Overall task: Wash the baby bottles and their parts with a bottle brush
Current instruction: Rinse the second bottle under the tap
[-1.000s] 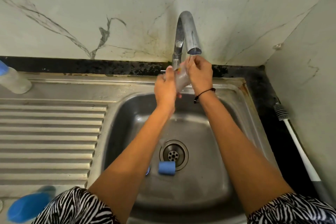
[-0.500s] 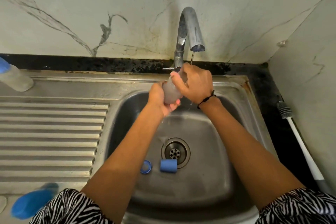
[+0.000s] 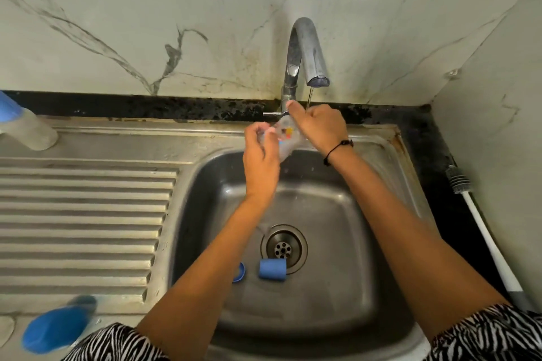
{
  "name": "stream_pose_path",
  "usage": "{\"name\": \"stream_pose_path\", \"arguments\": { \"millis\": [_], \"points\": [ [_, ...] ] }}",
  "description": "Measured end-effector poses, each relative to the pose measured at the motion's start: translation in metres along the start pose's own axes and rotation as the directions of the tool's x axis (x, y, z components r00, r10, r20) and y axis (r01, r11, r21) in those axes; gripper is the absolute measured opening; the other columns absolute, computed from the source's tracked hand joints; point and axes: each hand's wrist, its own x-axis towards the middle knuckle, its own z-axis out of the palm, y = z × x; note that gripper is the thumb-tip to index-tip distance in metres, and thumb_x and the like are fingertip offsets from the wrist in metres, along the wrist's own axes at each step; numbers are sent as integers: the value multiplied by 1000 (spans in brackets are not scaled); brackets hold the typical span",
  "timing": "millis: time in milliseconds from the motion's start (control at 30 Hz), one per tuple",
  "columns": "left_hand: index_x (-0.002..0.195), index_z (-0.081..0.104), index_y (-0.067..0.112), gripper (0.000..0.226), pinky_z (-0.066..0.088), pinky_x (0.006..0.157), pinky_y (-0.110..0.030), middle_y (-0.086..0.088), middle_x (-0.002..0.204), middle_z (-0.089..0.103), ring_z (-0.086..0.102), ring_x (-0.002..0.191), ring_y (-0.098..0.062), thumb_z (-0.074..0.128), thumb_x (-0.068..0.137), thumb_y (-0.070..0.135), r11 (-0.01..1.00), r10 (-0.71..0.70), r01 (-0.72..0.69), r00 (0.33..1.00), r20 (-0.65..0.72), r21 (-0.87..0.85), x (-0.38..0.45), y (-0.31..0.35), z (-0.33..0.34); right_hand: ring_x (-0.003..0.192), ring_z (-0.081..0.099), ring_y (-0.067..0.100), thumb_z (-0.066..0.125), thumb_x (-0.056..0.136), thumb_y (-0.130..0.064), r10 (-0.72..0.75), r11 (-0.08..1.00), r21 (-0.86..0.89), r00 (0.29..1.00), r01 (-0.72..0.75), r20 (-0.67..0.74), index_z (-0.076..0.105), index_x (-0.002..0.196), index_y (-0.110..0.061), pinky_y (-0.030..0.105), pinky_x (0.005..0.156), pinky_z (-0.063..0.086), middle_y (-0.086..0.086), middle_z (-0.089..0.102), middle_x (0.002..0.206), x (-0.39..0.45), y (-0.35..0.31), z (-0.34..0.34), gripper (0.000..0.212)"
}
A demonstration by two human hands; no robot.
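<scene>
A clear baby bottle (image 3: 286, 136) with coloured print is held tilted under the tap (image 3: 308, 53), from which a thin stream of water falls. My left hand (image 3: 261, 161) grips its lower end and my right hand (image 3: 318, 124) grips its upper end. A blue cap (image 3: 272, 269) lies on its side in the sink basin (image 3: 337, 243) beside the drain (image 3: 284, 248). A blue ring (image 3: 240, 272) lies left of the cap, partly hidden by my left forearm. The bottle brush (image 3: 487, 234), white-handled with grey bristles, lies on the dark counter to the right.
A ribbed steel drainboard (image 3: 82, 220) stretches to the left. Another bottle with a blue top (image 3: 22, 124) stands at its far left corner. A blurred blue object (image 3: 55, 327) sits at the front left edge. Marble walls close in behind and on the right.
The bottle has turned in my hands, so its coloured print now shows. My left hand has shifted along the bottle's lower end, and both hands rose slightly towards the tap.
</scene>
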Motion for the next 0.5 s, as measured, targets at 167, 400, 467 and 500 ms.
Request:
{"name": "stream_pose_path", "arguments": {
  "millis": [167, 400, 467, 500],
  "points": [
    [91, 53, 8, 39, 41, 44, -26, -12, 69, 59, 52, 48, -19, 27, 102, 35, 665, -542, 593, 802, 252, -454, 15, 15, 4, 57, 42, 8, 63, 83, -50, -259, 940, 171, 943, 296, -211, 46, 68, -14, 19, 54, 33, -5, 46, 62, -22, 7, 5, 42],
    [92, 58, 13, 27, 48, 71, -26, -12, 88, 64, 58, 79, -20, 35, 100, 25, 694, -652, 703, 706, 277, -155, 9, 4, 3, 91, 60, 20, 72, 80, -37, -299, 949, 84, 952, 304, -71, 59, 108, -7, 34, 80, 49, 7, 66, 103, -33, 10, -12, 43],
    [92, 58, 11, 18, 44, 68, -23, -9, 85, 61, 54, 77, -18, 41, 97, 16, 713, -652, 685, 726, 218, -148, 6, 2, 1, 83, 59, 19, 69, 80, -42, -351, 933, -4, 906, 361, -235, 61, 107, -5, 31, 72, 46, 8, 67, 98, -36, 10, -15, 46],
    [92, 58, 10, 16, 42, 66, -22, -8, 84, 58, 51, 77, -17, 43, 96, 12, 731, -641, 666, 745, 186, -148, 5, 3, -1, 81, 58, 19, 68, 81, -43, -353, 933, -33, 897, 357, -266, 61, 107, -6, 29, 70, 45, 8, 66, 97, -36, 9, -14, 46]
  ]
}}
